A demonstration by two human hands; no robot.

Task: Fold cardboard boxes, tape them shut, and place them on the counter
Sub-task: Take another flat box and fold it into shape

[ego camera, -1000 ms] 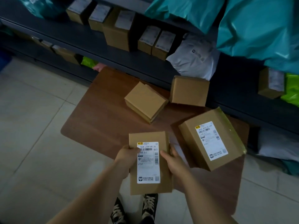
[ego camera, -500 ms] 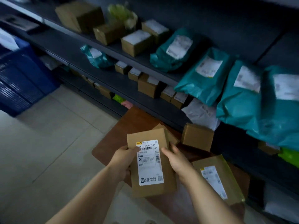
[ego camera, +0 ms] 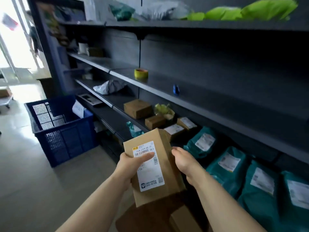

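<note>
- Left hand (ego camera: 132, 164): grips the labelled cardboard box (ego camera: 150, 196) at its left edge, thumb laid across the shipping label (ego camera: 148, 166), fingers hidden beneath.
- Right hand (ego camera: 184, 161): clasps the box's right side, fingers wrapped behind it.
- Box: closed, held in the air, label up, above the brown counter (ego camera: 142, 220), near the shelving (ego camera: 167, 94).
- Handling, as judged: small, stiff, probably light; smooth board may slip; best taken by opposite long edges.
- Yellow tape roll (ego camera: 141, 74): far, on a middle shelf.
- Teal mailer bags (ego camera: 225, 163): right, low shelf.
- Blue crate (ego camera: 61, 129): left, on the floor.
</note>
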